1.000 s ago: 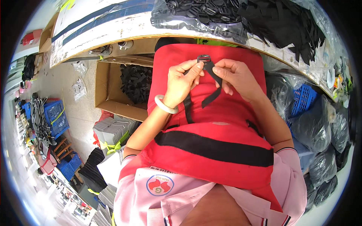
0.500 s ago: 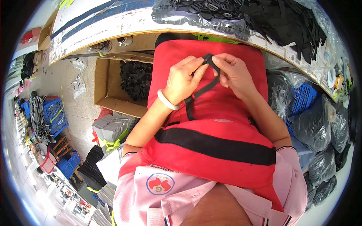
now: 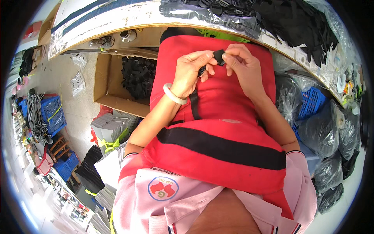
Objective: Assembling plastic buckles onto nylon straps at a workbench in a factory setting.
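Note:
Over the red apron (image 3: 230,93) on my lap, both hands pinch a short black webbing strap (image 3: 219,57), whose end looks flat and squarish. My left hand (image 3: 190,72) grips it from the left, thumb against forefinger. A small dark piece (image 3: 201,71), perhaps a buckle, shows under those fingers; its shape is partly hidden. From the other side, my right hand (image 3: 245,68) holds the strap's edge between thumb and fingertips. Below my left hand a black band (image 3: 195,105) runs down the apron.
Beyond my lap a worn white table (image 3: 128,25) bears black plastic buckles (image 3: 218,7) in a clear bag and a heap of black webbing strips (image 3: 298,31). A cardboard box (image 3: 102,80) of black pieces (image 3: 138,76) stands at left. Filled plastic bags (image 3: 319,128) crowd the right.
The long strap tail that hung between my hands no longer shows; a short, squarish end now does. My hands have shifted slightly apart, and the right has turned.

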{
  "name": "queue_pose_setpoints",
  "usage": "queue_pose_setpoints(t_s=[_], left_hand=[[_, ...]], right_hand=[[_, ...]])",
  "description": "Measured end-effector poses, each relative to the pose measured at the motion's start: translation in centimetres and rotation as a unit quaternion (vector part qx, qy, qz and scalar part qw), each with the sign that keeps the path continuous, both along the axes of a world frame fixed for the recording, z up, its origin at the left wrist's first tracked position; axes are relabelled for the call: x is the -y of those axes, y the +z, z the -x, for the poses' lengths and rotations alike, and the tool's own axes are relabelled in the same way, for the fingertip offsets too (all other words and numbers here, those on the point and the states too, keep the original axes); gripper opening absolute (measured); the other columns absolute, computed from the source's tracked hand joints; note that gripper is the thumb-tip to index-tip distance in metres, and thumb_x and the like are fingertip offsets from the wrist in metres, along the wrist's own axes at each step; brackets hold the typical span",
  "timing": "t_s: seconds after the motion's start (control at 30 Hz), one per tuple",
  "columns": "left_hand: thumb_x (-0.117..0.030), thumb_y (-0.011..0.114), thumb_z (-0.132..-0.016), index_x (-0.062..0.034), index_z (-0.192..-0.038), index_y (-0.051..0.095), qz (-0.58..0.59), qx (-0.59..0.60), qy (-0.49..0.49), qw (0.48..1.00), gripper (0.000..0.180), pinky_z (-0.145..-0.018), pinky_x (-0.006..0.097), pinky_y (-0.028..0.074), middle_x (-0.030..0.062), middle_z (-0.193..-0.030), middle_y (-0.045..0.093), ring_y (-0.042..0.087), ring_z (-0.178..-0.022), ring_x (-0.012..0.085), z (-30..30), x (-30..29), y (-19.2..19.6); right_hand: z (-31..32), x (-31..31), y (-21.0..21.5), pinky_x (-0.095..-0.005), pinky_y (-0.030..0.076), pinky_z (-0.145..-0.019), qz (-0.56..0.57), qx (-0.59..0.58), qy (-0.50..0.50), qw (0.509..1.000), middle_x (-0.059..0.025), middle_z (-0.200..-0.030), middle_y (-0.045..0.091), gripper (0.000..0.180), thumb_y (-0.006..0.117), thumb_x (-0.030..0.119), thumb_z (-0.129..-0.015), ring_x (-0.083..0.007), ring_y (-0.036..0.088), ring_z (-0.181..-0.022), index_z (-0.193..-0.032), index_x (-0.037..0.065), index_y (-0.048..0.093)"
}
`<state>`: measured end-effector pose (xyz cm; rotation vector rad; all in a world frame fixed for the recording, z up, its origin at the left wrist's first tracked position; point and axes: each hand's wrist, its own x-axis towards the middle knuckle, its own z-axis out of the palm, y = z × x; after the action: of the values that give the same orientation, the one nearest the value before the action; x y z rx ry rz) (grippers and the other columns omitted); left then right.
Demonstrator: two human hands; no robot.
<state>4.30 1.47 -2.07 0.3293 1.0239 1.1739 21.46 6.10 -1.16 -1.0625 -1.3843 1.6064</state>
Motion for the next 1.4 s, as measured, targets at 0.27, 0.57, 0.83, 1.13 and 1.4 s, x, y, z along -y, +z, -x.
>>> queue_pose_setpoints(t_s=[0.27, 0.57, 0.83, 1.13, 1.4], left_hand=[[-0.015, 0.064, -0.092, 0.0056, -0.102, 0.065, 0.001, 0.024, 0.0, 1.0, 0.023, -0.044, 0.022, 0.045, 0.0076, -0.08, 0.064, 0.057, -0.057, 0.0121, -0.4, 0.0, -1.1], [-0.009, 0.065, -0.09, 0.007, -0.102, 0.066, -0.036, -0.044, 0.028, 0.998, 0.02, -0.043, 0.022, 0.046, 0.0116, -0.085, 0.068, 0.061, -0.057, 0.0138, -0.4, -0.2, -0.6], [-0.009, 0.066, -0.089, 0.0067, -0.104, 0.066, -0.065, -0.14, 0.047, 0.987, 0.022, -0.037, 0.019, 0.041, 0.0149, -0.087, 0.069, 0.058, -0.049, 0.011, -1.0, 0.2, -0.2], [0.003, 0.067, -0.084, -0.0018, -0.1, 0.072, -0.185, -0.201, 0.035, 0.961, 0.017, -0.044, 0.017, 0.039, 0.0029, -0.092, 0.061, 0.051, -0.054, 0.0044, -0.5, 0.8, -0.2], [0.006, 0.066, -0.083, -0.0015, -0.096, 0.072, -0.24, -0.246, -0.021, 0.939, 0.017, -0.051, 0.017, 0.042, 0.0029, -0.097, 0.057, 0.051, -0.06, 0.0042, -0.6, 2.1, 0.5]], right_hand=[[0.2, 0.0, -0.3, -0.0209, 0.045, -0.057, 0.099, -0.038, 0.013, 0.994, -0.0009, -0.071, 0.059, 0.01, 0.064, 0.008, -0.09, -0.0076, 0.055, -0.059, -0.096, 0.001, 0.065], [0.2, 1.3, 1.5, -0.0219, 0.047, -0.055, 0.002, -0.038, 0.008, 0.999, -0.0068, -0.083, 0.061, 0.011, 0.059, 0.003, -0.092, -0.01, 0.058, -0.065, -0.101, -0.003, 0.06], [-0.9, 0.0, 1.7, -0.0196, 0.045, -0.045, 0.138, 0.079, 0.059, 0.986, -0.0024, -0.07, 0.059, 0.015, 0.063, 0.014, -0.091, -0.0066, 0.055, -0.052, -0.088, 0.0, 0.06], [0.0, 0.0, 1.5, -0.0202, 0.05, -0.049, 0.145, -0.038, 0.009, 0.989, -0.0027, -0.077, 0.06, 0.016, 0.061, 0.014, -0.093, -0.0083, 0.059, -0.062, -0.1, 0.0, 0.061], [-1.6, -1.6, 1.0, -0.0219, 0.049, -0.061, 0.046, 0.064, 0.097, 0.992, -0.0014, -0.085, 0.063, 0.016, 0.065, 0.016, -0.091, -0.0069, 0.058, -0.069, -0.095, 0.002, 0.068]])
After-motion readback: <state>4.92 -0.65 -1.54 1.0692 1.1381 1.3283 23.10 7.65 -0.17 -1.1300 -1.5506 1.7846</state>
